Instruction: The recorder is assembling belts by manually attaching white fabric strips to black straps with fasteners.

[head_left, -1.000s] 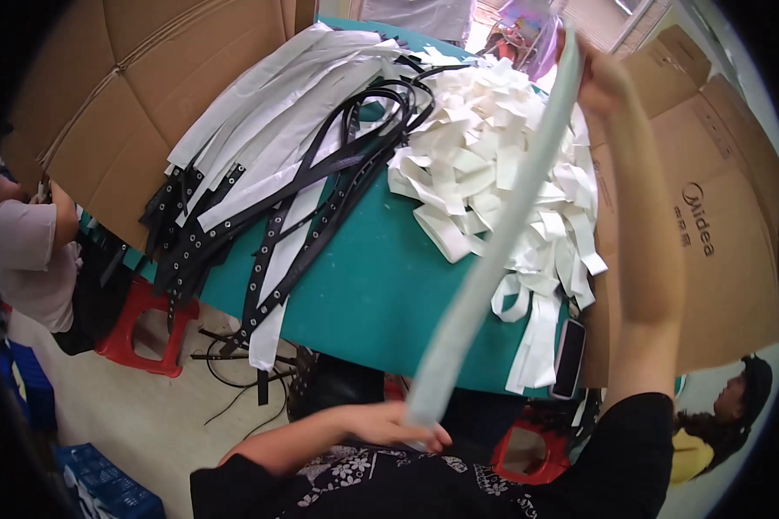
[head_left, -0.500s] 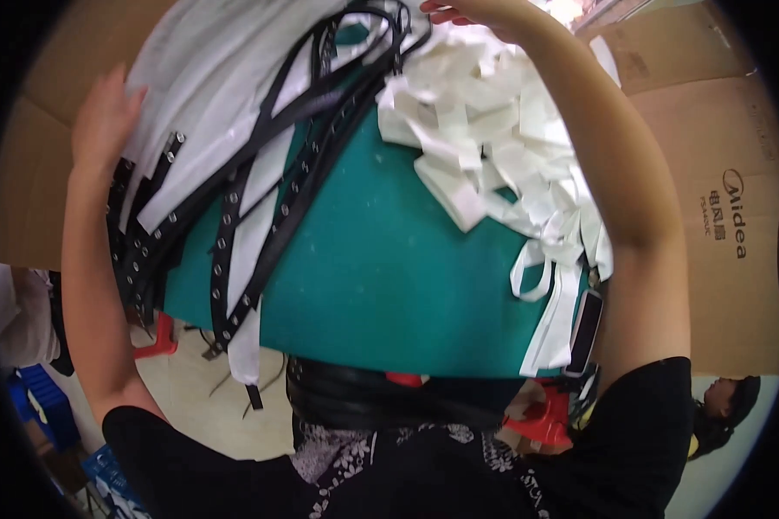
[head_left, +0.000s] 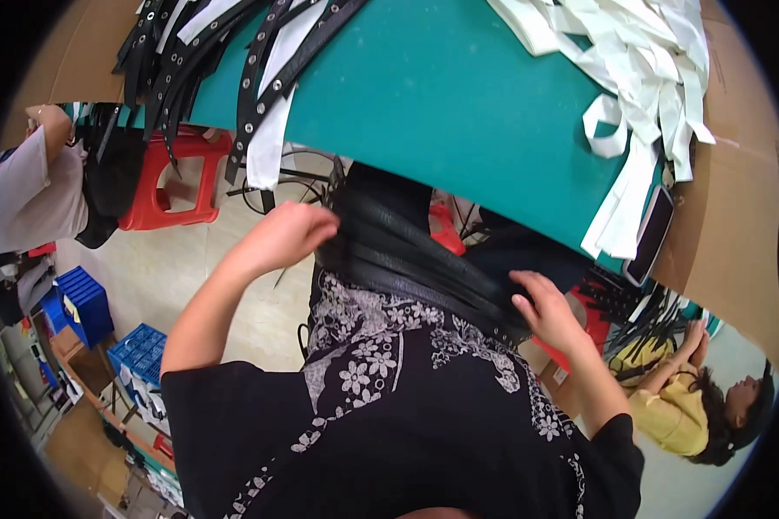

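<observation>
A bundle of black belt-like strips (head_left: 407, 259) lies across my lap, below the front edge of the green table (head_left: 424, 112). At the bundle's left end is my left hand (head_left: 290, 235), its fingers bent and drawn together. Whatever is between those fingertips is hidden. My right hand (head_left: 547, 311) hovers by the bundle's right end with thumb and fingers apart, holding nothing visible. On the table's left side, black straps with metal eyelets (head_left: 249, 86) hang over the edge among white strips (head_left: 273, 130).
White fabric strips (head_left: 632, 78) are heaped on the table's right, beside a phone-like device (head_left: 649, 235) at the edge. Cardboard (head_left: 736, 208) stands beyond it. A red stool (head_left: 177, 182) and blue crates (head_left: 82, 303) are at left. People sit on both sides, one in yellow (head_left: 666, 415).
Both my hands have come back from the table's far side down to the strips on my lap. The view has tilted toward my body, so the table sits higher in it.
</observation>
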The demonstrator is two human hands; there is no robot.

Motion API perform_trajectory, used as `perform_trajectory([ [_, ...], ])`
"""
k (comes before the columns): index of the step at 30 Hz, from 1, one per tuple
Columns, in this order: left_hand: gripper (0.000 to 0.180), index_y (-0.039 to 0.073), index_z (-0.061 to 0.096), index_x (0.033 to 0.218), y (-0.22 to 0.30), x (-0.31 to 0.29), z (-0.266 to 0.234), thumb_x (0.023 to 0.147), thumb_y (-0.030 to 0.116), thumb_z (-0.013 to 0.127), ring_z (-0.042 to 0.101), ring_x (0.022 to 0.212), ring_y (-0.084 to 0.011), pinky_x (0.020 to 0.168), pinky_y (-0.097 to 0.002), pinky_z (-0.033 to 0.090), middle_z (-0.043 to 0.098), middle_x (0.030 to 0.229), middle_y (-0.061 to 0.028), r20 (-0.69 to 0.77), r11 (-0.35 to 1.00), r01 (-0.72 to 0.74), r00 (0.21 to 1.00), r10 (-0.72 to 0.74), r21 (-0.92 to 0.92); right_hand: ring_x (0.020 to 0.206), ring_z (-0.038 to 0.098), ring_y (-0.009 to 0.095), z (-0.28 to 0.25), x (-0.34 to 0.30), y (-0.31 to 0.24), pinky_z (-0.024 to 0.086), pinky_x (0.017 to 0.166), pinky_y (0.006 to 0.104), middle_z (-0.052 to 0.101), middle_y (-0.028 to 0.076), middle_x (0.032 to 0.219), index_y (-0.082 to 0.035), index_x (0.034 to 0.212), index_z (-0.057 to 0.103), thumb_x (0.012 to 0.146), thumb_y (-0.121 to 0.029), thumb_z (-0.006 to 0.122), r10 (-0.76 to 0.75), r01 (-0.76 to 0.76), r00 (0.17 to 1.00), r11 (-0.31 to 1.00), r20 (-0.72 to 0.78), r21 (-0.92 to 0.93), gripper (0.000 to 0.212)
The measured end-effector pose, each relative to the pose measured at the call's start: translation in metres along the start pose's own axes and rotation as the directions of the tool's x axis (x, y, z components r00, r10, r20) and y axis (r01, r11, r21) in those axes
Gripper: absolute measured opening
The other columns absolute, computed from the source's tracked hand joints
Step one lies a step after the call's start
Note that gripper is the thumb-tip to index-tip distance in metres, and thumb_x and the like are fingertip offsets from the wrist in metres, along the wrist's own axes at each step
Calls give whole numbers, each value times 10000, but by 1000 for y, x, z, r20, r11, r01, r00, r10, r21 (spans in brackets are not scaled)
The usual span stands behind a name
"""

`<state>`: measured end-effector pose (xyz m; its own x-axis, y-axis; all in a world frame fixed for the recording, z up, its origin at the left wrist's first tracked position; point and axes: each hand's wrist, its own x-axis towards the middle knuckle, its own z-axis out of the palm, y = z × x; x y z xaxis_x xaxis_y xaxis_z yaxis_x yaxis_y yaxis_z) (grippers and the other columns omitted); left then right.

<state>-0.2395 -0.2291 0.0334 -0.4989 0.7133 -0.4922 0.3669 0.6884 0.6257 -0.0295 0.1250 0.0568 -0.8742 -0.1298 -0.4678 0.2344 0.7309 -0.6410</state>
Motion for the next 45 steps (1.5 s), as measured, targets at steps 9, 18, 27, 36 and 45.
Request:
perform_trajectory([
  [9,287,48,592,1037,-9,25,53,755,74,644,553,996,-304,863,-370,452,571,1061,-128,-391,900,-285,826,406,331,892,579,303,83,-24,25,423,835,385,628,127,937,-45,1045,595,779,-157,644,-2,-36,911,996,-413,-85,292],
  [18,78,172,556,771,141,18,27,730,214,607,499,558,-128,446,-262,382,449,701,18,-175,316,-801,263,949,508,912,585,276,102,-31,55,428,854,347,617,137,1017,-18,1056,594,929,-334,393,140,193,747,889,-650,414,395],
  [27,116,62,528,764,275,61,121,758,177,538,597,509,-263,424,-386,432,533,525,-65,351,32,-985,-30,936,-170,1018,565,207,-11,5,-1,371,976,337,623,134,1059,23,1233,494,919,-600,159,-333,-429,837,94,435,898,774],
  [36,176,55,601,757,299,104,149,750,210,517,606,762,-228,616,-366,494,599,810,-78,80,-373,-894,-365,928,246,421,181,21,-168,-15,-61,133,358,186,254,-73,560,-115,1005,457,986,-387,317,121,401,830,551,-545,732,307],
  [45,397,54,560,1140,271,184,-15,801,214,689,445,690,-76,594,-231,389,487,815,17,-224,735,-583,812,539,-346,756,434,143,-198,-6,-22,401,639,225,484,167,1150,45,1007,518,617,-60,510,68,660,737,139,-672,738,405],
])
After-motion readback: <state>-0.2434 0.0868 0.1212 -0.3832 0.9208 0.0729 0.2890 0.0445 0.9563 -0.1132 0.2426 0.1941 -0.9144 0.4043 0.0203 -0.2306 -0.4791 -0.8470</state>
